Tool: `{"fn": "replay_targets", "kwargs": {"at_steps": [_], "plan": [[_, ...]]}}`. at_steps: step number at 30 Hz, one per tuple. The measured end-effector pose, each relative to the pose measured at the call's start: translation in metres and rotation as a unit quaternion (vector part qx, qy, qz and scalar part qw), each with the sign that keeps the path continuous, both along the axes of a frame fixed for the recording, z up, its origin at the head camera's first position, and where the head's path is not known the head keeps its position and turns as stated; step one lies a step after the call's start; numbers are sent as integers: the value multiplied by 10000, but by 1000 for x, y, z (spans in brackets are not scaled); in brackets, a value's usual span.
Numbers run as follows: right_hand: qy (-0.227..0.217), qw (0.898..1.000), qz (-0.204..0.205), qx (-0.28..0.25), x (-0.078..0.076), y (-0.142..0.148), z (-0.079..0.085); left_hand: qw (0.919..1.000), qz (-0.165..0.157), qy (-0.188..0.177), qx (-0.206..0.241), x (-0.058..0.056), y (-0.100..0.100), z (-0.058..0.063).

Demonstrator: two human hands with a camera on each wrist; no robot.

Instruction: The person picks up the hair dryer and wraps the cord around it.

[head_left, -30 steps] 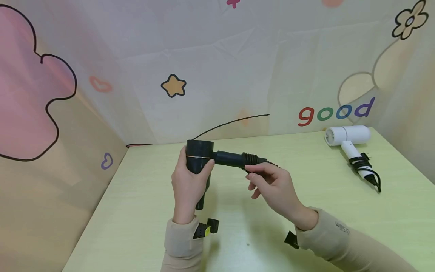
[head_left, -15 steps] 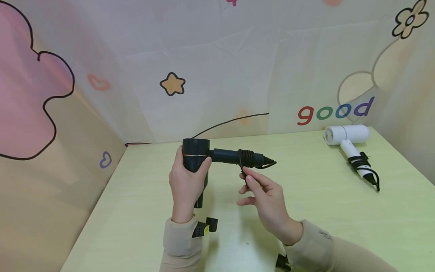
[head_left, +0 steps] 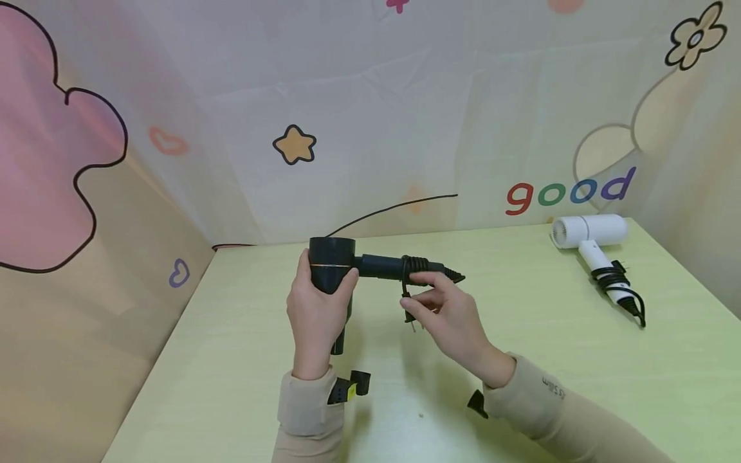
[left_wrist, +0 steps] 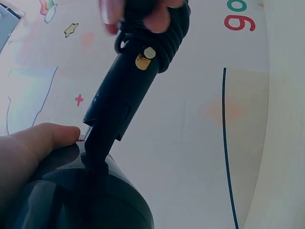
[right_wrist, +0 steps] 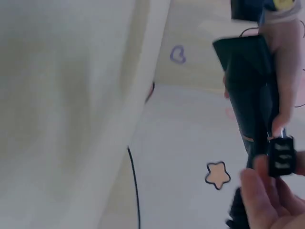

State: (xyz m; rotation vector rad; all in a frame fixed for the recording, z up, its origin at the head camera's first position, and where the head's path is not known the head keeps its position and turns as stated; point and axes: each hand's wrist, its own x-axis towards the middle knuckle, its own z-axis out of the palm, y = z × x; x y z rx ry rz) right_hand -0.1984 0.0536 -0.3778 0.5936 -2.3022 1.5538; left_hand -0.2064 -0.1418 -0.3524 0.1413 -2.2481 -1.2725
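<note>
My left hand [head_left: 318, 308] grips the barrel of a black hair dryer [head_left: 331, 273], held above the table with its handle pointing right. A flared nozzle [right_wrist: 245, 59] shows at the barrel's far end in the right wrist view. Black cord [head_left: 417, 262] is wound in several tight turns round the handle. Just below those turns, my right hand [head_left: 454, 321] pinches the plug [head_left: 408, 315] at the cord's end, its prongs pointing down. In the right wrist view the plug [right_wrist: 281, 157] sits between thumb and fingers.
At the back right of the pale green table [head_left: 231, 399] lies a white hair dryer [head_left: 590, 230], its black cord [head_left: 613, 276] wrapped round the handle. A printed cloth backdrop [head_left: 370, 128] rises behind the table. Both wrists carry small black straps.
My right hand has shifted left from the handle's tip to beneath the wound cord, bringing the cord's end down. The plug's prongs now show below the fingers. The left hand keeps its grip.
</note>
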Motion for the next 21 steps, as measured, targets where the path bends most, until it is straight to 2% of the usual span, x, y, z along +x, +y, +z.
{"fn": "replay_targets", "kwargs": {"at_steps": [3, 7, 14, 18, 21], "plan": [[15, 9968, 215, 773, -3, 4, 9, 9999, 106, -49, -100, 1, 1, 1], [-32, 9904, 411, 1322, -7, 3, 13, 9993, 237, -150, -235, 1, 1, 0], [449, 9840, 383, 1678, -10, 0, 10, 9990, 293, -199, -291, 2, 2, 0], [404, 9836, 420, 1707, -9, -1, 11, 9990, 261, -214, -297, 2, 3, 0], [415, 9791, 371, 1957, -10, 0, 14, 9988, 277, -226, -348, 2, 3, 0]]}}
